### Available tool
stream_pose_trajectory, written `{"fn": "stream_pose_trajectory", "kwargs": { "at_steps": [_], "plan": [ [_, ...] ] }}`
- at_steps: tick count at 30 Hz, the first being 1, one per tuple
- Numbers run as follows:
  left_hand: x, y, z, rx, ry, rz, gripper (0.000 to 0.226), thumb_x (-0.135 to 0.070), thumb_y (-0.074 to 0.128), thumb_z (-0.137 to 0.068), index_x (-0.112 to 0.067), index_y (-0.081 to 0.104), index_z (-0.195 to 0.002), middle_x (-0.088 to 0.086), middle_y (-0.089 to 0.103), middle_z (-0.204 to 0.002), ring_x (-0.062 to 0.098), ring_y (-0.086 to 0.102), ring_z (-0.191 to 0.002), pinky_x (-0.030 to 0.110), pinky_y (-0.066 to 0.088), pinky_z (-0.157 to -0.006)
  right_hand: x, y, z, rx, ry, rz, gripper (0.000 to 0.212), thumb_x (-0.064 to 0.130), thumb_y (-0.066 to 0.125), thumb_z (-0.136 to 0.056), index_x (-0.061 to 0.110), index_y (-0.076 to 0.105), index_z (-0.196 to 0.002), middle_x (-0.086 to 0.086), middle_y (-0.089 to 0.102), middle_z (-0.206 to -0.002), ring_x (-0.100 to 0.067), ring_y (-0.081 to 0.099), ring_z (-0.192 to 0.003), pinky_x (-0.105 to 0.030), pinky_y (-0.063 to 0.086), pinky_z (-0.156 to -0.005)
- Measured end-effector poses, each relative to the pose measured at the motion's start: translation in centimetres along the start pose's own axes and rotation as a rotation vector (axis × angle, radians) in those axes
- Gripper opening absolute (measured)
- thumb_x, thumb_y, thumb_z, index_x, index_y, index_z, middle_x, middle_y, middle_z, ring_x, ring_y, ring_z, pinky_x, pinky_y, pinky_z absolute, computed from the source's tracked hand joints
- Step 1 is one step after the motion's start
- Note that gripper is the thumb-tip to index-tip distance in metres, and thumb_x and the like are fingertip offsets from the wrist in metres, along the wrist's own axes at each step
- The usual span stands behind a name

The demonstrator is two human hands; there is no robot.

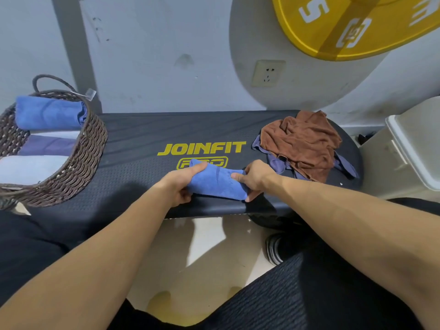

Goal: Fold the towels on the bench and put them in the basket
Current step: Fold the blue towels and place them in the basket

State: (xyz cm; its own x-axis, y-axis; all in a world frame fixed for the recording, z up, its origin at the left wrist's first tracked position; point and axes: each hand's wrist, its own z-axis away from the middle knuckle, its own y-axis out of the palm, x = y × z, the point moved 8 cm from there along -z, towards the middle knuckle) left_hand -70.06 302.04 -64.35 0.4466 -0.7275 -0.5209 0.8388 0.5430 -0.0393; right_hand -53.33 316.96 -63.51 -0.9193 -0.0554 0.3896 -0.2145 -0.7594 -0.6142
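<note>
Black bench (147, 129) against grey wall; left hand (179, 184), right hand (256, 178) grip blue towel (215, 183).

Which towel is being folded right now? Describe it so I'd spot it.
Find the black bench with yellow lettering. At its near edge, both hands grip a small folded blue towel. Unlike the crumpled brown towel to its right, it is neat and held.

Even, cool indoor light, moderately bright. The wall (154, 55) reads bluish-grey, with a broad soft shadow at far right. Wide-angle distortion bends the edges — forearms balloon near the camera. Slight softness throughout; no harsh glare.
</note>
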Motion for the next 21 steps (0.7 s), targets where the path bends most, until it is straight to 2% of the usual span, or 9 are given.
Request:
{"fn": "stream_pose_trajectory", "kwargs": {
  "at_steps": [2,6,9,11,13,14,16,18,21],
  "plan": [
    [-0.8,1.3,0.3,0.078,0.055,0.103,0.038,-0.044,0.08,-0.078,-0.021,0.067,-0.106,-0.001,0.071,-0.104,0.016,0.069,-0.092,0.031,0.056,-0.068,0.0,0.0,-0.1,0.015,0.015,-0.034,0.051,0.047,0.059,-0.095,-0.002,0.058,-0.109,-0.02,0.073,-0.076,-0.031,0.075,-0.073,-0.022,0.05,-0.049],
    [-2.1,1.8,0.6,0.044,0.164,0.119,0.034,-0.028,0.08,-0.081,-0.012,0.064,-0.106,0.009,0.071,-0.107,0.023,0.071,-0.091,0.035,0.061,-0.062,0.5,-0.2,0.1,0.093,0.019,0.034,0.053,0.046,0.056,-0.097,-0.005,0.059,-0.108,-0.021,0.074,-0.079,-0.029,0.074,-0.069,-0.028,0.057,-0.066],
    [-3.5,1.6,0.8,-0.055,0.294,-0.031,0.028,-0.022,0.075,-0.086,-0.013,0.062,-0.11,0.011,0.069,-0.115,0.027,0.069,-0.097,0.042,0.06,-0.079,2.4,-2.0,0.7,0.083,-0.05,0.264,0.041,0.041,0.063,-0.093,0.0,0.061,-0.096,-0.012,0.071,-0.07,-0.023,0.067,-0.057,-0.022,0.05,-0.05],
    [-5.0,2.3,1.7,-0.059,0.404,-0.198,0.037,-0.023,0.071,-0.089,-0.01,0.06,-0.121,0.011,0.066,-0.122,0.028,0.065,-0.109,0.046,0.054,-0.095,5.1,-3.5,1.5,0.051,-0.204,0.416,0.037,0.03,0.074,-0.081,0.008,0.059,-0.107,-0.003,0.065,-0.085,-0.025,0.064,-0.079,-0.025,0.047,-0.059],
    [-7.1,3.9,3.4,-0.004,0.574,-0.394,0.033,-0.024,0.068,-0.091,-0.009,0.062,-0.12,0.009,0.068,-0.116,0.026,0.064,-0.108,0.04,0.053,-0.096,7.7,-3.5,3.1,0.174,-0.362,0.351,0.064,0.026,0.082,-0.071,0.019,0.051,-0.127,0.004,0.061,-0.112,-0.019,0.062,-0.101,-0.031,0.053,-0.081],
    [-8.2,4.8,4.6,0.033,0.66,-0.472,0.024,-0.024,0.067,-0.093,-0.009,0.064,-0.111,0.006,0.07,-0.106,0.023,0.066,-0.1,0.032,0.055,-0.089,8.7,-3.5,3.9,0.227,-0.417,0.283,0.07,0.03,0.086,-0.067,0.025,0.052,-0.127,0.008,0.062,-0.116,-0.016,0.062,-0.105,-0.033,0.053,-0.088],
    [-10.1,5.8,7.0,0.073,0.776,-0.547,0.02,-0.03,0.062,-0.096,-0.01,0.064,-0.102,0.002,0.069,-0.094,0.017,0.063,-0.088,0.022,0.052,-0.077,10.0,-3.8,5.1,0.269,-0.516,0.182,0.055,0.038,0.09,-0.06,0.033,0.063,-0.108,0.012,0.07,-0.105,-0.011,0.067,-0.099,-0.031,0.054,-0.087],
    [-11.5,5.7,8.7,0.055,0.84,-0.549,0.028,-0.036,0.054,-0.099,-0.01,0.063,-0.104,0.005,0.07,-0.1,0.02,0.064,-0.094,0.031,0.051,-0.084,10.5,-4.9,5.5,0.235,-0.547,0.055,0.044,0.046,0.091,-0.058,0.032,0.069,-0.094,0.012,0.075,-0.092,-0.007,0.071,-0.088,-0.027,0.054,-0.079],
    [-13.0,4.8,10.5,-0.031,0.938,-0.529,0.035,-0.034,0.048,-0.103,-0.002,0.062,-0.104,0.015,0.069,-0.103,0.033,0.064,-0.097,0.044,0.05,-0.089,10.1,-6.0,5.6,0.179,-0.499,-0.044,0.059,0.068,0.083,-0.055,0.026,0.073,-0.095,0.01,0.076,-0.088,-0.008,0.073,-0.081,-0.029,0.057,-0.077]
  ]
}}
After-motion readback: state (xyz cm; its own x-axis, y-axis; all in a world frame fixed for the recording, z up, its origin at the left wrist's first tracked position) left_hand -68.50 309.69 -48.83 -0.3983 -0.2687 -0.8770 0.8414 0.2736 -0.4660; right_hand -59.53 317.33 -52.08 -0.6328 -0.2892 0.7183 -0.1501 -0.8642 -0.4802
